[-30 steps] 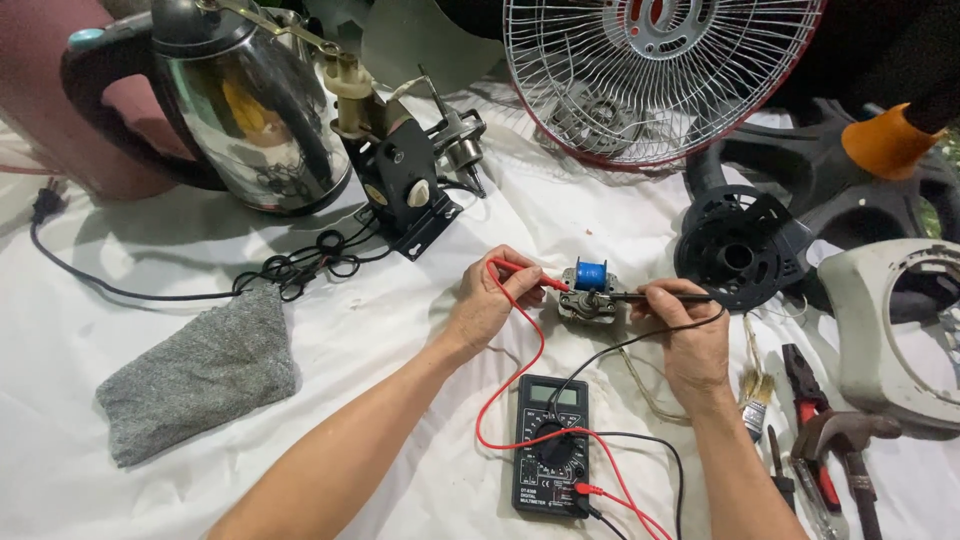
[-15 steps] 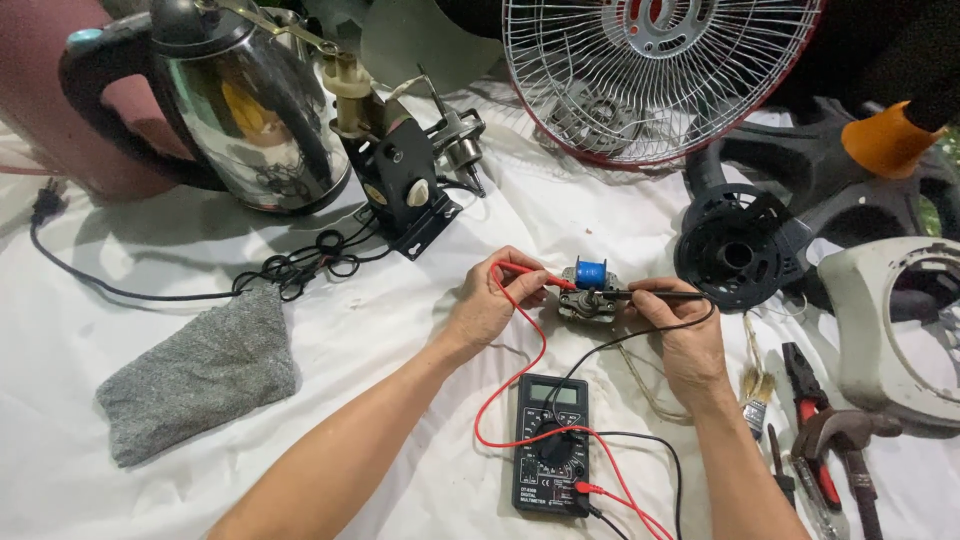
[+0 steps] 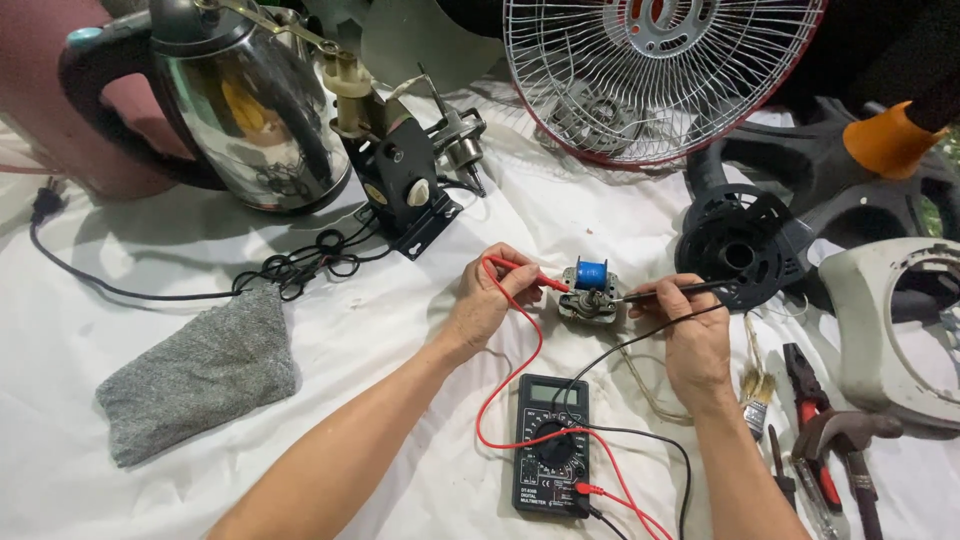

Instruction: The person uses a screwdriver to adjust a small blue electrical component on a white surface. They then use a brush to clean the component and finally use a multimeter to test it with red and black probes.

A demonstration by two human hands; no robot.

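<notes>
A small motor with a blue coil sits on the white cloth between my hands. My left hand pinches a red test probe whose tip touches the motor's left side. My right hand holds a black test probe with its tip at the motor's right side. Red and black leads run down to a dark multimeter lying near me between my forearms.
A steel kettle and a black motor bracket stand at the back left, a fan grille at the back. A grey rag lies left. Black fan parts, a white housing, pliers and a brush crowd the right.
Both hands stay at the motor with the probes; the probe tips have shifted only slightly.
</notes>
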